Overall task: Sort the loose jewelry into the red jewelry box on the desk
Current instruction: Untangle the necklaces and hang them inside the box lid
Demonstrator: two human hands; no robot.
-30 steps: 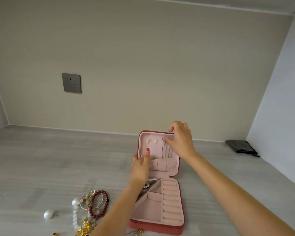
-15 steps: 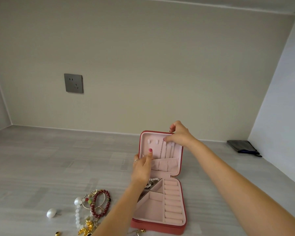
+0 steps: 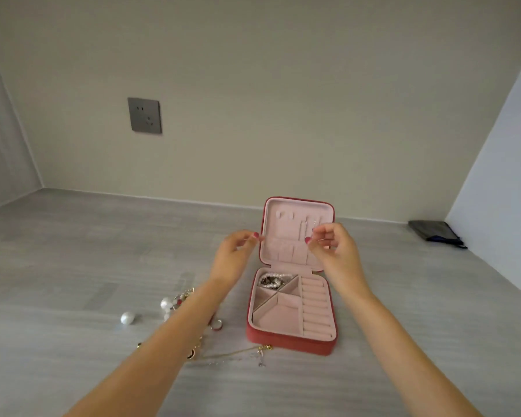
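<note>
The red jewelry box (image 3: pixel 289 341) lies open on the grey desk, its pink lid (image 3: pixel 297 206) standing upright. Thin chains (image 3: pixel 302 227) hang inside the lid, and a pearl strand (image 3: pixel 272 279) fills the back left compartment. My left hand (image 3: pixel 235 257) hovers at the lid's left edge and my right hand (image 3: pixel 334 251) in front of its right side. Both have loosely curled fingers, and I see nothing in them. Loose pieces lie left of the box: a pearl (image 3: pixel 127 318), pearl beads (image 3: pixel 166 303), a ring (image 3: pixel 216 325) and a gold chain (image 3: pixel 232 353). My left forearm hides more.
A dark pouch (image 3: pixel 436 233) lies at the back right by the side wall. A grey wall socket (image 3: pixel 144 115) sits on the back wall. Walls close in the desk at the back and on both sides.
My right hand came down from the lid's top edge and drew back. My left hand moved left, off the lid's pocket. The camera shifted, so the box sits more central.
</note>
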